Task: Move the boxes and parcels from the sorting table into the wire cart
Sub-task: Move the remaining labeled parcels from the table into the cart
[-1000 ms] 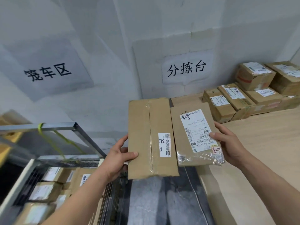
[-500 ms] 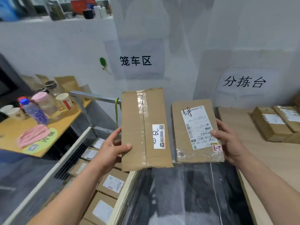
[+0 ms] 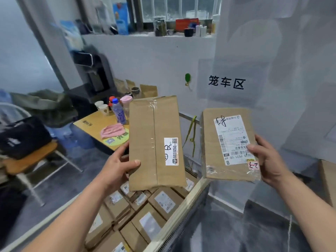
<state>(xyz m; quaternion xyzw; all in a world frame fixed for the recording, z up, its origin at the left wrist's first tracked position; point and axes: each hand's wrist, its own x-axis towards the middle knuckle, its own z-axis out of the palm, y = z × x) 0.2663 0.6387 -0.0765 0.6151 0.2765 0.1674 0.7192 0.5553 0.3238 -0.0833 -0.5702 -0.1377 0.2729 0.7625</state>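
My left hand (image 3: 118,165) grips the left edge of a long, taped brown box (image 3: 152,142) with a small white label, held upright above the wire cart (image 3: 183,208). My right hand (image 3: 267,160) holds the right edge of a flatter brown parcel (image 3: 211,142) with a large shipping label, hanging over the cart's right rim. Inside the cart lie several labelled brown boxes (image 3: 143,211), packed flat. Only a corner of the sorting table (image 3: 327,180) shows at the right edge.
A small yellow table (image 3: 94,126) at the left carries a water bottle (image 3: 119,113), cups and a pink cloth (image 3: 112,130). A chair with a dark bag (image 3: 21,137) stands at far left. The white wall (image 3: 163,66) behind bears a printed sign. Grey floor (image 3: 227,230) lies right of the cart.
My view has swung left, away from the sorting table. Both hands have carried the box and parcel over the wire cart, and the two have moved further apart.
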